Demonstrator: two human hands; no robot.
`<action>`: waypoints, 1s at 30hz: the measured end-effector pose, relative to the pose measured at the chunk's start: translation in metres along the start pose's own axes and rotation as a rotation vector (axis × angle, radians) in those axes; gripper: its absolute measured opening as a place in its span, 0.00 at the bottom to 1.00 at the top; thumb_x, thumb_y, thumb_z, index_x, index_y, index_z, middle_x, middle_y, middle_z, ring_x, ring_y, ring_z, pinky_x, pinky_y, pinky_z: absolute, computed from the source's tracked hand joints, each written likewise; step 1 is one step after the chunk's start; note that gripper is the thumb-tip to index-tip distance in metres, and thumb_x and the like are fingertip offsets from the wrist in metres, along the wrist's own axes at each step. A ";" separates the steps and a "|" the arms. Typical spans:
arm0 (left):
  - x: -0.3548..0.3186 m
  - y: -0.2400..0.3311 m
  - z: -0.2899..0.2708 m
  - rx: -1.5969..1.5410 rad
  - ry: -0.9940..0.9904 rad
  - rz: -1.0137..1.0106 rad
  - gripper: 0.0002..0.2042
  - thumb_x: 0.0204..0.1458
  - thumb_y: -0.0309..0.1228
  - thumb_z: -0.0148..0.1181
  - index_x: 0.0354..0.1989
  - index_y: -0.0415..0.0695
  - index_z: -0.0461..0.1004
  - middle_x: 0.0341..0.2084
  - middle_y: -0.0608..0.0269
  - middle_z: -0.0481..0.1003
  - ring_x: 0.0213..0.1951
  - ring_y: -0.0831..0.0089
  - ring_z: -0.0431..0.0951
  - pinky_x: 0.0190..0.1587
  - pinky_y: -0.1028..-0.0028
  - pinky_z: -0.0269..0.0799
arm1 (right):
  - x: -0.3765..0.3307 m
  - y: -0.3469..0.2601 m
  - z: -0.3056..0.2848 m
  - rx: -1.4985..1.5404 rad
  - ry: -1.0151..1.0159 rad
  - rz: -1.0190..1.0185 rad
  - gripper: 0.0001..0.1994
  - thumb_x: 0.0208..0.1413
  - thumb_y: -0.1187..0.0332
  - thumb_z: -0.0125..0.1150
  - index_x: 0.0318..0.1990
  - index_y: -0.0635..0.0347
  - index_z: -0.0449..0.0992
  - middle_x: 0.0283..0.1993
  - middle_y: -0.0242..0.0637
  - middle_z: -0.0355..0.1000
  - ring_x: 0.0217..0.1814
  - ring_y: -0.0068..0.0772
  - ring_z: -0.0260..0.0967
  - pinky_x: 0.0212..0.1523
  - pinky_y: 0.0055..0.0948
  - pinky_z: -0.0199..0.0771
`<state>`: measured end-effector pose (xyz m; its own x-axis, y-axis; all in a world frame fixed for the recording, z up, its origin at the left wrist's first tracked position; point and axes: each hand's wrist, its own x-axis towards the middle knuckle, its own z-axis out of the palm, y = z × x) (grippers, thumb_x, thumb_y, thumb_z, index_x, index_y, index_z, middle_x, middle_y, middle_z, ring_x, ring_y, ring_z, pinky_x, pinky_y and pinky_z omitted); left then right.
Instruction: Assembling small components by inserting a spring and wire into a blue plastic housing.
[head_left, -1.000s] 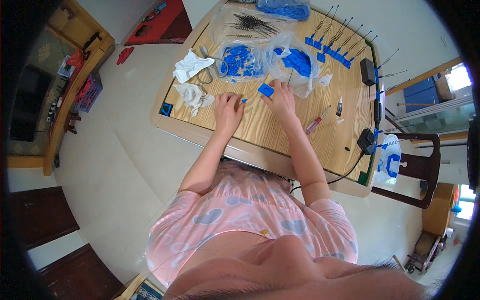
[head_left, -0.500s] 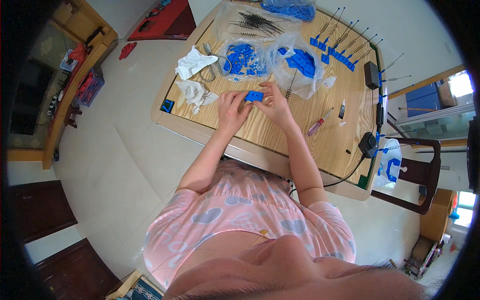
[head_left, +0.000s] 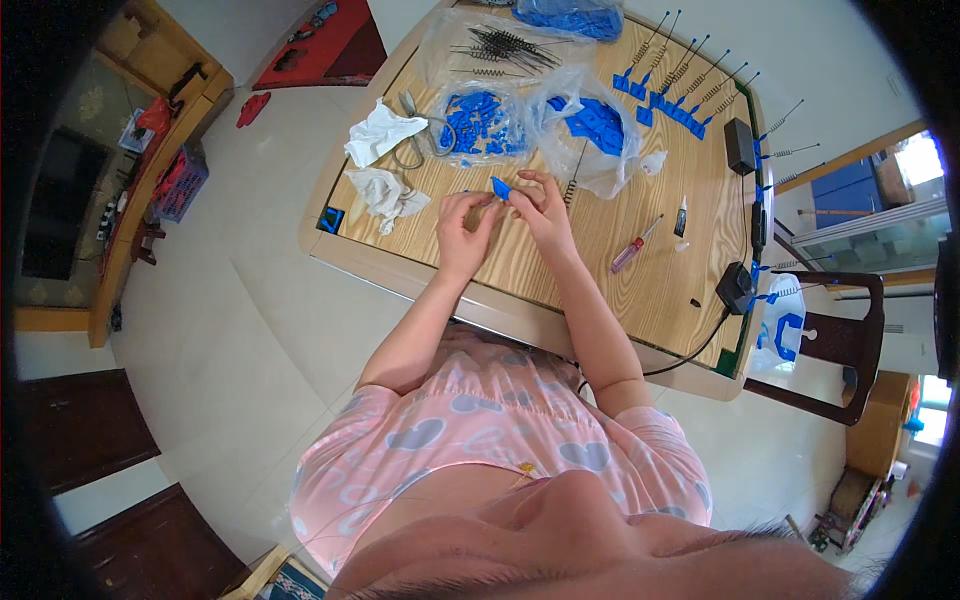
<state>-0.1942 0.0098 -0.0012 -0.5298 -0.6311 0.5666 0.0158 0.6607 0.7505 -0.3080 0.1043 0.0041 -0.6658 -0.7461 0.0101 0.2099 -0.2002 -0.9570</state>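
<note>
Above the near part of the table [head_left: 520, 270], I hold a small flat blue plastic piece [head_left: 501, 188] between my two hands. It is tilted, with one corner pointing up and away. My left hand [head_left: 463, 235] is closed, its thumb and fingertips pinched at the piece's lower left side. The fingers of my right hand [head_left: 545, 218] grip its right side, the index finger bent above. Just beyond the right hand lies a black coil spring with a long straight wire end [head_left: 571, 190]. What the fingertips cover is hidden.
Beyond my hands lie a bag of small blue parts [head_left: 480, 120], a bag of larger blue pieces [head_left: 597, 128], black springs [head_left: 508, 48], scissors [head_left: 412, 135] and white cloths [head_left: 385, 133]. A screwdriver [head_left: 629, 254], small black tube [head_left: 681, 217] and blue pieces with springs [head_left: 675, 112] are right.
The blue piece has turned from lying broad side up to a steeper tilt. My left fingers have drawn in closer to it, and my right hand has rotated slightly.
</note>
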 end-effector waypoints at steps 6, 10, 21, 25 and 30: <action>0.004 -0.011 0.000 -0.217 -0.043 -0.248 0.10 0.47 0.25 0.65 0.38 0.40 0.76 0.33 0.61 0.76 0.38 0.69 0.74 0.43 0.73 0.67 | -0.002 0.002 0.002 -0.067 -0.063 -0.139 0.24 0.53 0.75 0.60 0.56 0.62 0.58 0.46 0.39 0.71 0.47 0.25 0.69 0.46 0.24 0.67; 0.012 -0.006 -0.010 -0.506 -0.152 -0.388 0.12 0.46 0.25 0.65 0.40 0.41 0.76 0.33 0.63 0.76 0.38 0.74 0.73 0.40 0.77 0.66 | -0.002 -0.005 -0.001 -0.084 -0.193 -0.216 0.27 0.51 0.81 0.60 0.57 0.65 0.56 0.54 0.42 0.66 0.54 0.29 0.66 0.56 0.28 0.65; 0.040 0.028 -0.048 0.144 -0.219 0.435 0.19 0.35 0.23 0.67 0.40 0.45 0.75 0.35 0.64 0.75 0.39 0.64 0.73 0.40 0.68 0.67 | -0.011 -0.038 -0.005 0.156 -0.272 0.011 0.25 0.58 0.70 0.55 0.62 0.56 0.56 0.50 0.41 0.69 0.52 0.31 0.68 0.52 0.32 0.69; 0.042 0.031 -0.053 0.307 -0.343 0.683 0.20 0.32 0.26 0.68 0.40 0.48 0.74 0.36 0.66 0.73 0.41 0.61 0.71 0.41 0.64 0.68 | -0.005 -0.030 -0.012 0.119 -0.228 0.272 0.22 0.62 0.59 0.51 0.60 0.57 0.61 0.43 0.39 0.71 0.45 0.29 0.70 0.45 0.30 0.73; 0.038 0.025 -0.050 0.330 -0.407 0.733 0.21 0.34 0.26 0.68 0.41 0.48 0.75 0.37 0.66 0.73 0.41 0.61 0.71 0.42 0.65 0.68 | -0.006 -0.028 -0.012 0.030 -0.239 0.205 0.22 0.60 0.60 0.54 0.58 0.58 0.62 0.41 0.38 0.70 0.44 0.27 0.70 0.43 0.27 0.72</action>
<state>-0.1711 -0.0184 0.0560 -0.7429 0.1456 0.6534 0.2569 0.9633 0.0774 -0.3182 0.1223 0.0269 -0.4211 -0.9002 -0.1112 0.3457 -0.0460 -0.9372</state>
